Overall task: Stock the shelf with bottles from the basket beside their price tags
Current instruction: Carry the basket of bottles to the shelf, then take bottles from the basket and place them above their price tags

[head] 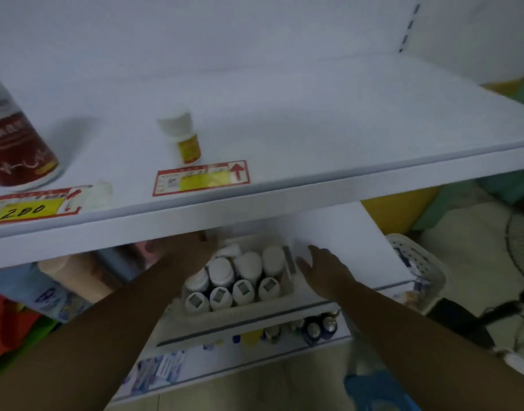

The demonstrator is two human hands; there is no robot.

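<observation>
While both hands reach below the shelf [314,120], bottles [243,274] fill the basket [240,309].
On top, a red bottle [20,143] and small bottle [184,134] stand behind tags [201,178]; left hand [189,247], grip impossible to tell, is at the basket's left edge; right hand [323,269], fingers straight and apart, is just right of it.

The left tag [32,204], at the front left corner of the shelf [314,129], carries a handwritten "200" in black on its yellow field. The middle tag [201,178], on the front edge, shows a red arrow pointing up at its right end; its small print is too blurred to read. The print on the brown bottle [17,137] and the small bottle [185,137] is also unreadable.
</observation>
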